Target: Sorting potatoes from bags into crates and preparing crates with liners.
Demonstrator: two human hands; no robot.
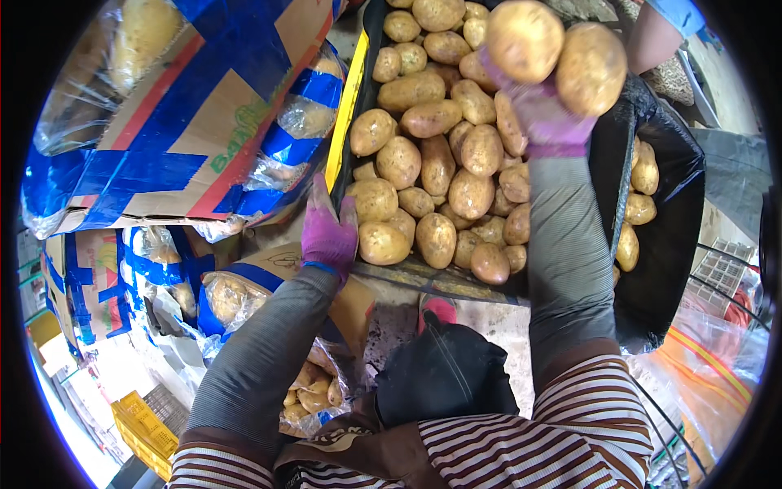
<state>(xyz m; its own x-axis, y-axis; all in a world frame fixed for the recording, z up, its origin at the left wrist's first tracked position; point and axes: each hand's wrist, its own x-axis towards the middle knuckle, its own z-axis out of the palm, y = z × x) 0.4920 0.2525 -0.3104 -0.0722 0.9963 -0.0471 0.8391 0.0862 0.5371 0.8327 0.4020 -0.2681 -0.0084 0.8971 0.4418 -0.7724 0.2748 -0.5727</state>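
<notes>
Two large potatoes [526,41] are in my right hand [544,119], in a purple glove, raised over the right part of a black-lined tray [403,275]. Loose potatoes [437,165] of mixed sizes fill this tray. My left hand [330,235], also in a purple glove, lies at the tray's near left corner. Its thumb and forefinger are spread about the rim, below a yellow edge strip [347,110]. Some of its fingers are hidden, so whether it grips the rim is unclear.
Cardboard boxes [183,122] with blue tape and potatoes under plastic film are stacked at left. An open bag of potatoes [314,391] is below. Right of the tray, a black-lined container [663,257] holds more potatoes. Another person's arm [654,40] shows at top right. A yellow crate [143,431] stands lower left.
</notes>
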